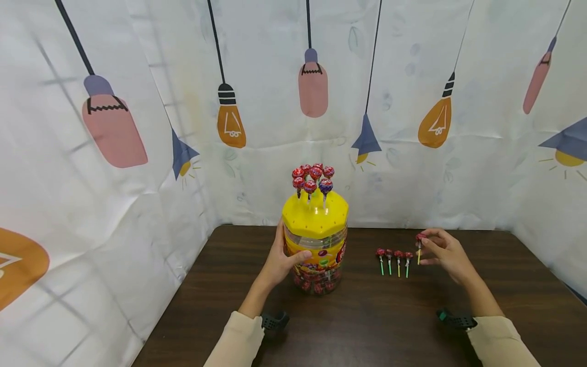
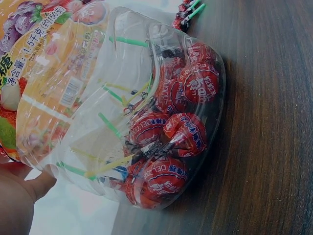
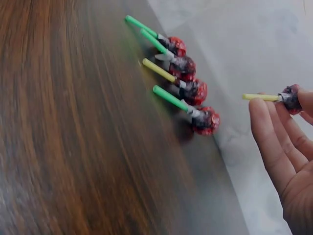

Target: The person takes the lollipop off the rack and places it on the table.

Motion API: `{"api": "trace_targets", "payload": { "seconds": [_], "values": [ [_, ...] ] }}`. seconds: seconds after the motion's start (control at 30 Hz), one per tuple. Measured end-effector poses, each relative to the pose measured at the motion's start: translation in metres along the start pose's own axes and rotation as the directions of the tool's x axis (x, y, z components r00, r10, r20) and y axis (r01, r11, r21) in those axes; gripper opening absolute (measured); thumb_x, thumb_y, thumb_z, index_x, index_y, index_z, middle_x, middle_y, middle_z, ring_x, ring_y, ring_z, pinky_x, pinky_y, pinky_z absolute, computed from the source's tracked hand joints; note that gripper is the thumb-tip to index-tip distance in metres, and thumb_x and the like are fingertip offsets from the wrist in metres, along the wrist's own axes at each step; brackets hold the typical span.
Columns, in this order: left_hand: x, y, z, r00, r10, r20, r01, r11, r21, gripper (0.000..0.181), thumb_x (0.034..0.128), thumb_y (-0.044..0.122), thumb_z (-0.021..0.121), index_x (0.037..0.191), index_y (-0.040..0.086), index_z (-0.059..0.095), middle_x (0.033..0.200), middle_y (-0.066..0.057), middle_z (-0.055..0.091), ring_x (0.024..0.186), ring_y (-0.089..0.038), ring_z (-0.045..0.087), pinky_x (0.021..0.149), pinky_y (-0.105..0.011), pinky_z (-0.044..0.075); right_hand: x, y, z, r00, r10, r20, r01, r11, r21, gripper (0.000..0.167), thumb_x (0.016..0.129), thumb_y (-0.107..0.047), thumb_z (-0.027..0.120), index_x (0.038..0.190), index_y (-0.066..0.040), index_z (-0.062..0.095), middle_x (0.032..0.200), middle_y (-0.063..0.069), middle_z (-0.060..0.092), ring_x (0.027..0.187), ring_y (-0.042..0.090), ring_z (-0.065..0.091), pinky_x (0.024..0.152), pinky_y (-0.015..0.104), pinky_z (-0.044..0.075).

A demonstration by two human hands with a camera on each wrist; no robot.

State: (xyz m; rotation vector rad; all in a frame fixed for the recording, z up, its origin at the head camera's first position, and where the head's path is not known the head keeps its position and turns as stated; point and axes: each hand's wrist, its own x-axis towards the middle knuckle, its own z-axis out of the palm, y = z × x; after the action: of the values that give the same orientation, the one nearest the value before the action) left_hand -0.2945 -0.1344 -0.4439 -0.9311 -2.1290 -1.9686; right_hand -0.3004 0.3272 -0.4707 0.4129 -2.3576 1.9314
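A clear plastic candy jar with a yellow lid stands upright on the table, wrapped lollipops visible in its bottom. Several lollipops stick up from the lid, heads on top. My left hand holds the jar around its left side, thumb across the label. To the right, my right hand pinches a red-wrapped lollipop by its head, its yellow stick pointing away from the palm. Beside that hand a row of lollipops with green and yellow sticks lies on the table.
The dark wood table has its far edge against a white curtain printed with hanging lamps. A black band is on the left wrist and another on the right.
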Motion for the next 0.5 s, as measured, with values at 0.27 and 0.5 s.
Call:
{"api": "trace_targets", "payload": {
  "seconds": [0.27,0.5],
  "values": [
    [0.0,-0.001,0.0,1.0,-0.015,-0.008,0.015,1.0,0.004,0.097,0.0942,0.027,0.075,0.161,0.041,0.007,0.154,0.001,0.04,0.135,-0.023,0.05,0.116,-0.048,0.042,-0.003,0.01,-0.008,0.995,0.087,0.041,-0.084,0.995,-0.057,0.038,0.107,-0.022,0.055,0.135,0.002,0.047,0.107,-0.002,0.07,0.091,0.018,0.074,0.075,0.039,0.064],
    [0.0,-0.001,0.0,1.0,-0.012,-0.004,0.012,1.0,0.006,0.097,0.0942,0.029,0.075,0.162,0.04,0.006,0.154,0.0,0.04,0.134,-0.022,0.05,0.116,-0.047,0.043,-0.003,0.018,-0.01,0.982,0.178,0.057,-0.171,0.98,-0.101,0.042,0.106,-0.021,0.058,0.136,0.005,0.045,0.111,0.008,0.07,0.091,0.018,0.075,0.079,0.04,0.064]
  ]
}}
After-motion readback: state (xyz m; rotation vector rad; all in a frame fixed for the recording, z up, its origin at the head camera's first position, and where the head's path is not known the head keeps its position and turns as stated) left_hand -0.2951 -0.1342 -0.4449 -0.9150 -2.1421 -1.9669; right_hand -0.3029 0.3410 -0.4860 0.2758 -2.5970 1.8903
